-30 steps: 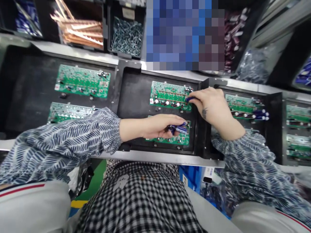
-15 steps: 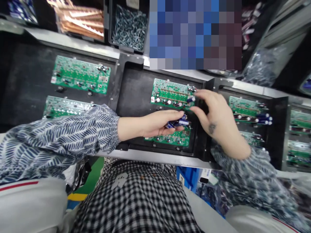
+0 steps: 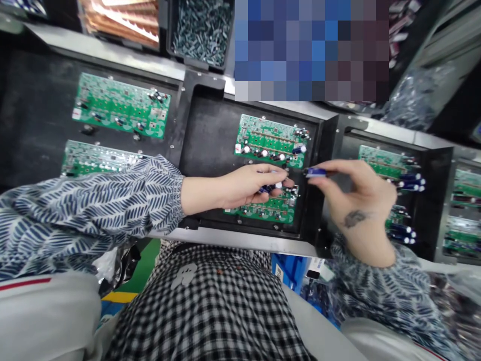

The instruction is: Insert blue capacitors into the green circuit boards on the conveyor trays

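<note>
My left hand [image 3: 255,183] is curled around several blue capacitors [image 3: 267,188], above the lower circuit board [image 3: 259,209] in the middle tray. Between the thumb and fingertips of my right hand [image 3: 353,193] is a single blue capacitor [image 3: 316,172], held level over the tray's right side. Behind both hands lies the upper circuit board [image 3: 268,141], green, with a row of small round parts along its near edge. One blue capacitor [image 3: 298,150] stands out at that board's right end. My left hand partly covers the lower board.
Two more green boards [image 3: 122,105] lie in the left tray. Boards with blue capacitors [image 3: 411,182] lie in the right tray. Behind the trays are bins of copper-coloured strips [image 3: 124,22] and small metal parts [image 3: 203,30]. A metal rail [image 3: 248,241] runs along the front.
My right hand has moved right, away from the upper board, and now pinches a blue capacitor. My left hand stays near the same place with its capacitors.
</note>
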Demonstrator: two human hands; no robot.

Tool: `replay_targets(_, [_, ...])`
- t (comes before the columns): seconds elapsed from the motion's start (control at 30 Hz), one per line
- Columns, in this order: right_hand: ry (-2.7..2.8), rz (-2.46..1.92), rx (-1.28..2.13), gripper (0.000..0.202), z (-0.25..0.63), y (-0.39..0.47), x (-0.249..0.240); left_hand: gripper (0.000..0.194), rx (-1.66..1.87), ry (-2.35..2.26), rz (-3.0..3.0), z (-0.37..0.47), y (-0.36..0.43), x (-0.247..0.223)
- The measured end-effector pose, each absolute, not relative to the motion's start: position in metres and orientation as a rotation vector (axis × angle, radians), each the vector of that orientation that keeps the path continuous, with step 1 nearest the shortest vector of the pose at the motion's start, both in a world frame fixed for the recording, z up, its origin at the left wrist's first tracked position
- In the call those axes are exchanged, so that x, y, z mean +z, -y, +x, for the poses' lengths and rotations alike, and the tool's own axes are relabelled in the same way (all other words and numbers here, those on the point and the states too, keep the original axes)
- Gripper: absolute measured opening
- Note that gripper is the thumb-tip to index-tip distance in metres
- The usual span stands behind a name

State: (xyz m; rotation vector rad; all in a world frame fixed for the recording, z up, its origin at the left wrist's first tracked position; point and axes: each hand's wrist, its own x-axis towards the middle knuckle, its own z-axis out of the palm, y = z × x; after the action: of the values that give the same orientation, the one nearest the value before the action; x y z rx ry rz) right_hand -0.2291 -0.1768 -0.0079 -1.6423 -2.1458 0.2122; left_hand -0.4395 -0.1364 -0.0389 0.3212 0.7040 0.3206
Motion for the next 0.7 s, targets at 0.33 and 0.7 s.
replay_targets(0.33, [2.308,-1.942,0.191,0.014,-0.206,0.137,-0.044,0.013,0.307,-0.804,0.854,-0.44,0.141,-0.042])
replay_targets(0.7, [2.279,-1.996,0.307,0.011,-0.208,0.136,-0.038,0.019,0.408,-0.88,1.38,-0.439,0.138,-0.058])
